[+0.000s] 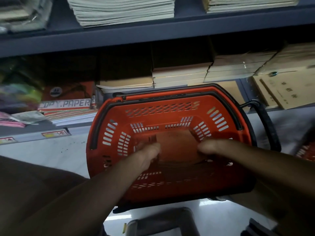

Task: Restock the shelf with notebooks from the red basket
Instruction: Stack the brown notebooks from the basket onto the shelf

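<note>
A red basket with black handles stands on the pale floor in front of a low shelf. At its bottom lies a small stack of brown notebooks. Both my hands reach down into the basket. My left hand grips the stack's left edge. My right hand holds the right edge, thumb on top. Brown notebook stacks lie on the lower shelf just behind the basket. The image is blurred, so the finger detail is unclear.
A blue shelf board runs across above, carrying pale paper stacks. Copy paper reams sit at the lower left, cardboard boxes at the right. Part of a second red basket shows at the right edge.
</note>
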`<state>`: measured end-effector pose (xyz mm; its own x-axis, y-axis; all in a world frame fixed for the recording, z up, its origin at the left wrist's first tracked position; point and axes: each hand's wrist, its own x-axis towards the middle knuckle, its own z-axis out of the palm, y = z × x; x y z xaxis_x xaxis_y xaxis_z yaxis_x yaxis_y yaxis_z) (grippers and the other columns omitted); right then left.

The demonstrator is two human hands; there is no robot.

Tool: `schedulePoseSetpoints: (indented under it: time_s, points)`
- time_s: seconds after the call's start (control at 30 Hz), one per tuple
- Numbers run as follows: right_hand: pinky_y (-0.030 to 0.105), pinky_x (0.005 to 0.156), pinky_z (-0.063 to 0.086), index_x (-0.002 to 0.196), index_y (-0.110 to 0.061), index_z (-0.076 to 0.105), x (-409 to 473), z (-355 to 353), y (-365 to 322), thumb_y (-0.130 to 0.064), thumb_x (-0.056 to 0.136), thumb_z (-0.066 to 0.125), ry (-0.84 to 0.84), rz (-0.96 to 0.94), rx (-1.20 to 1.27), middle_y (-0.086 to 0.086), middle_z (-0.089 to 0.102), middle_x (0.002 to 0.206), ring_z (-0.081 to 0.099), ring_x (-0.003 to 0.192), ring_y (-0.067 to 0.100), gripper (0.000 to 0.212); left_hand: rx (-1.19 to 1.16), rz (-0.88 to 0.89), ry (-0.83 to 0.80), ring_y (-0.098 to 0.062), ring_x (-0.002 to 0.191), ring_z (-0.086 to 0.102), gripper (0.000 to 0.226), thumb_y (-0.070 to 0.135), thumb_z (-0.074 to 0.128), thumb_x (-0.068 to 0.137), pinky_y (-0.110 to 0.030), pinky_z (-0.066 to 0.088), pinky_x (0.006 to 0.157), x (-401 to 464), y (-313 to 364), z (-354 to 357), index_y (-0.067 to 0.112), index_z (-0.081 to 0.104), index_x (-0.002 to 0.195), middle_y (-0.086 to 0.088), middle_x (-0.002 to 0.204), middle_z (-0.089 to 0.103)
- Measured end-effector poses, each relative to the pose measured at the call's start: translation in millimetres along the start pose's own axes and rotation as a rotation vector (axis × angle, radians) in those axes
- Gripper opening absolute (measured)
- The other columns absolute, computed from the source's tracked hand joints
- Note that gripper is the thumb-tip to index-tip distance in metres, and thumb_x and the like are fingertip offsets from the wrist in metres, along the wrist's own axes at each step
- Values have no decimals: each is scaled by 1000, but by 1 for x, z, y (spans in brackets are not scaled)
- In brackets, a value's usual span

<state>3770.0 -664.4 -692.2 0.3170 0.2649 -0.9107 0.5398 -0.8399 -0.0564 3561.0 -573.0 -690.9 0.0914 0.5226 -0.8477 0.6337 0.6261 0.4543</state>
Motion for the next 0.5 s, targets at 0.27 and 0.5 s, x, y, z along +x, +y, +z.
schedulePoseSetpoints:
  time_s: [0.27,0.5]
  points:
    - [35,92,51,119,-8,66,-34,13,-11,-16,108,43,25,-57,576,11,67,117,64,107,25,27,-112,-53,-70,-9,51,43,29,2,60,87,-20,34,52,-23,6,-1,14,54,62,3,53,53]
    - [27,72,50,92,-15,67,-64,18,-11,3,100,46,-76,-132,980,1,69,83,62,78,17,29,-265,-128,-198,-17,72,58,9,12,57,100,-25,50,51,-37,12,-6,15,61,92,-5,86,63]
